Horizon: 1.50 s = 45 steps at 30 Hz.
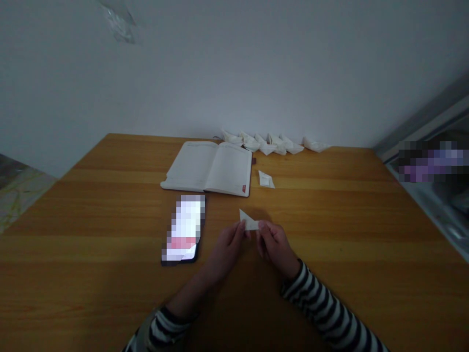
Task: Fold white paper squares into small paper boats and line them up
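Between my two hands is a small folded piece of white paper (249, 224), held just above the table with one pointed corner standing up on its left. My left hand (230, 240) pinches its left side between thumb and fingers. On the opposite side, my right hand (275, 243) grips the right end, and its fingertips partly cover the paper. Farther off, a second small folded paper (266, 179) lies flat on the wood. Along the wall stand several folded paper boats (266, 144) in a row, with one more boat (315, 145) a little apart at the right.
An open notebook (230, 168) with pale pages lies left of the small folded paper. Nearer my left arm rests a phone (183, 230) with a lit, blurred screen. The wooden table (348, 205) meets a plain wall (256, 63) at the back.
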### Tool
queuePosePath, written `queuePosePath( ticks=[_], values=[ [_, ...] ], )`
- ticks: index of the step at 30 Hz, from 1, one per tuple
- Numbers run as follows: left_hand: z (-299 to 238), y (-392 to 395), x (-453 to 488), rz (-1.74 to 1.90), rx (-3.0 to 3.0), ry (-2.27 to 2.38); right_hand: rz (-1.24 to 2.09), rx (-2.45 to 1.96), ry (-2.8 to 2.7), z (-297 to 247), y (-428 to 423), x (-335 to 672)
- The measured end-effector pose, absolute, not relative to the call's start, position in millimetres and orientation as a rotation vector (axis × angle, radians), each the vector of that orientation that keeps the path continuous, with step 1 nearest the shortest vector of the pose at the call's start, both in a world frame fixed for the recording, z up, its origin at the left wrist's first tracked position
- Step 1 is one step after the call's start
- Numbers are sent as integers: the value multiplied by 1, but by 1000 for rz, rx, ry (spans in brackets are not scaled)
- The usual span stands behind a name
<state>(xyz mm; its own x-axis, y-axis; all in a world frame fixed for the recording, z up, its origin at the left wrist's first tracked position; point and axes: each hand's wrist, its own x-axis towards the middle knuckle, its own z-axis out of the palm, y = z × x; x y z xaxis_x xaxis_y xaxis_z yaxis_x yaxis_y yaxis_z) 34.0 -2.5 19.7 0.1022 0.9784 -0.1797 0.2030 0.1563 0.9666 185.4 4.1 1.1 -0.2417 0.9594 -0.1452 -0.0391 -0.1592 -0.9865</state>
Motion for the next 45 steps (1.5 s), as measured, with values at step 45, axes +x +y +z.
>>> queuePosePath(
  ticks=[45],
  values=[
    [13,9,19,819,1136,1197,1591,-1223,-1141,-2,18,196]
  ],
)
